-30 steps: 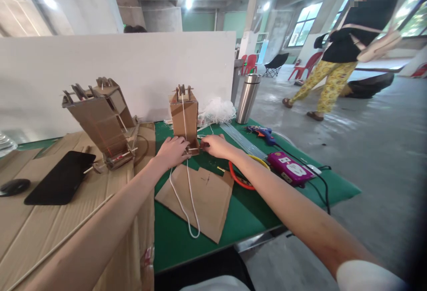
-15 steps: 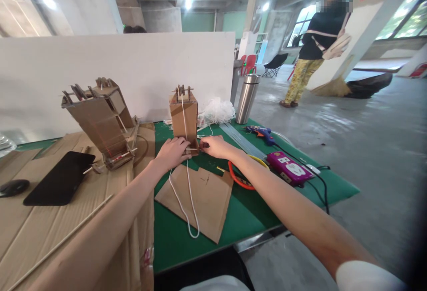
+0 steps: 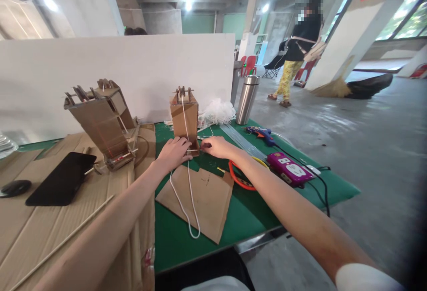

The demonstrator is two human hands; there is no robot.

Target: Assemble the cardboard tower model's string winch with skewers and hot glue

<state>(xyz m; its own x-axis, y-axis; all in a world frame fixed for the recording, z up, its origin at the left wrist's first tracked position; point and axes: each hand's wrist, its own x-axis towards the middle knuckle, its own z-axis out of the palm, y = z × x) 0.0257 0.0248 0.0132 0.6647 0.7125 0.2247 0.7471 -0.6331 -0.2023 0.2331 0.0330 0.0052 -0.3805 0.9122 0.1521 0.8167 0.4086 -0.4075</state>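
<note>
A small upright cardboard tower [image 3: 185, 117] stands on the green table, with little cardboard pulley pieces [image 3: 181, 90] on a stick across its top. White cord [image 3: 193, 206] runs from there down the front and lies in a loop over a flat cardboard sheet [image 3: 203, 200]. My left hand [image 3: 173, 152] grips the tower's lower left side, fingers bent by a thin wooden stick [image 3: 193, 150] that crosses the base. At the stick's right end, my right hand [image 3: 217, 147] pinches a small dark brown piece, mostly hidden by the fingers.
Left are a second cardboard structure [image 3: 103, 122], a black phone-like slab [image 3: 62, 179] and a mouse [image 3: 15, 187]. Right are a steel flask [image 3: 247, 100], glue gun [image 3: 262, 134], clear glue sticks [image 3: 243, 142], an orange ring [image 3: 238, 179] and a purple power strip [image 3: 289, 168]. A person [image 3: 302, 46] walks behind.
Both hands keep nearly the same place at the tower's base. The person in the background has walked to the left. The view has shifted very slightly.
</note>
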